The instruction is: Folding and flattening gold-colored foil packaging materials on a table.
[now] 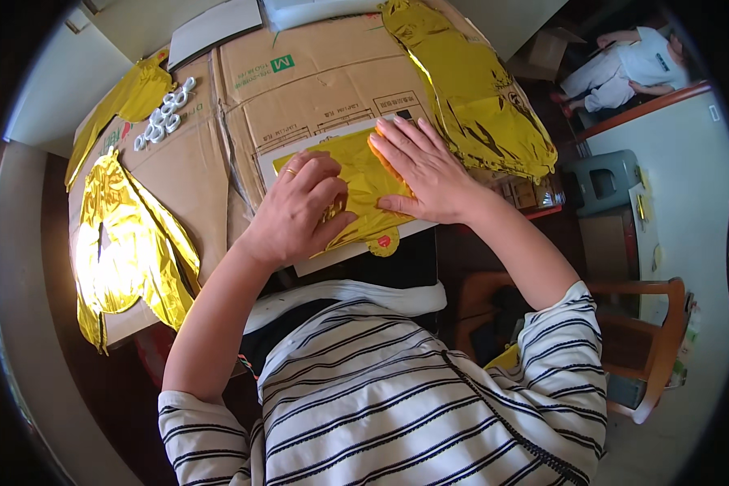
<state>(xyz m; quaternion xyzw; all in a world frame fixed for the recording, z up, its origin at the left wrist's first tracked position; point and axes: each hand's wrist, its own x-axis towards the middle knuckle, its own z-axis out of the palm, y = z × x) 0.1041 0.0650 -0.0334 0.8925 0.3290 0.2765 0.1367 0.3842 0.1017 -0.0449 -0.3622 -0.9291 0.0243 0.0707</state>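
A flat, wrinkled gold foil sheet [356, 180], which looks like an uninflated foil balloon, lies on a white board [320, 261]. Its rounded tab with a red dot [384, 240] hangs over the near edge of the board. My right hand [423, 172] lies flat on the foil, fingers stretched and thumb spread. A thin orange piece [389, 166] shows along that hand's inner edge; the rest is under the palm, and I cannot tell its kind. My left hand [300, 209], with a ring, curls its fingers over the foil's left part. Its fingertips are partly hidden.
Cardboard [308, 97] covers the table. More gold foil shapes lie at the right [474, 89], near left [125, 235] and far left [134, 93]. White rings [166, 113] are bunched beside them. A wooden chair [660, 340] and grey stool [603, 182] stand right; another person [632, 69] sits beyond.
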